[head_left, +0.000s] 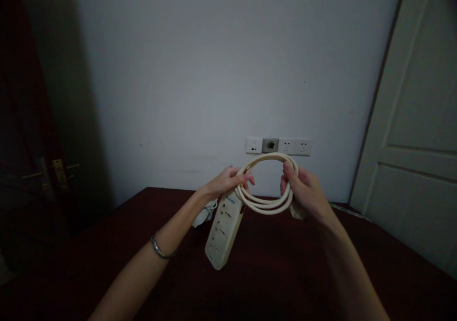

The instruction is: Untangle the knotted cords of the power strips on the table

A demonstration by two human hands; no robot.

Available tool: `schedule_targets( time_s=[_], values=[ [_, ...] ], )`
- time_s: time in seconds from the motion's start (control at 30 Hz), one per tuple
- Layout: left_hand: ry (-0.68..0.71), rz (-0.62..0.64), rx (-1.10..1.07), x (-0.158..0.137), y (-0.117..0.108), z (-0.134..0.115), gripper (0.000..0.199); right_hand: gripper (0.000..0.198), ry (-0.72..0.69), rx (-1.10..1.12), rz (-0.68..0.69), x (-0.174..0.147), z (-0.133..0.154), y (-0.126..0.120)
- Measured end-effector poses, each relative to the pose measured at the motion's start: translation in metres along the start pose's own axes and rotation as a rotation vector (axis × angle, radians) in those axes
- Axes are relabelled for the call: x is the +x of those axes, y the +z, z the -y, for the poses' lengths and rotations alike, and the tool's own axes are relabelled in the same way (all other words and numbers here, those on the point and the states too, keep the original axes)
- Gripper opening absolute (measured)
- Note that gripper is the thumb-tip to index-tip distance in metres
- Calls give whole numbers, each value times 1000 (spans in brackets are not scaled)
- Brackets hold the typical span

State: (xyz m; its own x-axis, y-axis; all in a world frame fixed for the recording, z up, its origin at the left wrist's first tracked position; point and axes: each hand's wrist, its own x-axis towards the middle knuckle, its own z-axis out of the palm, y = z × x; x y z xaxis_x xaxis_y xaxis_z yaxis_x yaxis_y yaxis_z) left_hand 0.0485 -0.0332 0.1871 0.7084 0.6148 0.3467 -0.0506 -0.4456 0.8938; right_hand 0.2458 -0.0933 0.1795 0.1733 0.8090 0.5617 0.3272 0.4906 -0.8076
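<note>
Coiled cord (269, 210), pale, several loops, is up in the air btwn both hands, above the table (271, 264). Power strip (222, 230) hangs or leans at a tilt below-left of it, socket face showing, top end by the L hand (233, 178); can't tell if its low end touches the table. L fingers close over the loops' left side, thumb side stretched fwd, only a small gap; may also steady the strip's top, unclear. R hand (303, 185) grips the opp. side, fingers curled round the loops, thumb on top. Prob. held at two sides b/c that keeps the loops round & bunched. Pale lump (298, 211) just under R hand, maybe the plug. White cable bundle (206, 214) sits behind the strip; wall sockets (295, 146) beyond.
</note>
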Motion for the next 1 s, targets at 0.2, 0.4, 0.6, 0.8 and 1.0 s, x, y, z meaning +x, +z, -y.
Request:
schedule_targets(
  time_s=[0.2, 0.4, 0.6, 0.8, 1.0],
  values=[
    [-122, 231, 186, -8, -10, -6, 33, 48, -57, -45, 164, -4, 3, -11],
    [-155, 145, 230, -10, -3, -10, 35, 45, -74, -89, 207, -3, -1, -17],
    [-47, -97, 335, -11, 2, -14, 34, 40, -175, -165, 82, 2, -3, -17],
    [-18, -99, 212, -14, -3, -18, 33, 42, -180, -139, -30, 1, 0, -12],
    [-54, 86, -241, -29, -33, -2, 67, 44, -166, -72, -70, 0, 3, -8]
  ],
)
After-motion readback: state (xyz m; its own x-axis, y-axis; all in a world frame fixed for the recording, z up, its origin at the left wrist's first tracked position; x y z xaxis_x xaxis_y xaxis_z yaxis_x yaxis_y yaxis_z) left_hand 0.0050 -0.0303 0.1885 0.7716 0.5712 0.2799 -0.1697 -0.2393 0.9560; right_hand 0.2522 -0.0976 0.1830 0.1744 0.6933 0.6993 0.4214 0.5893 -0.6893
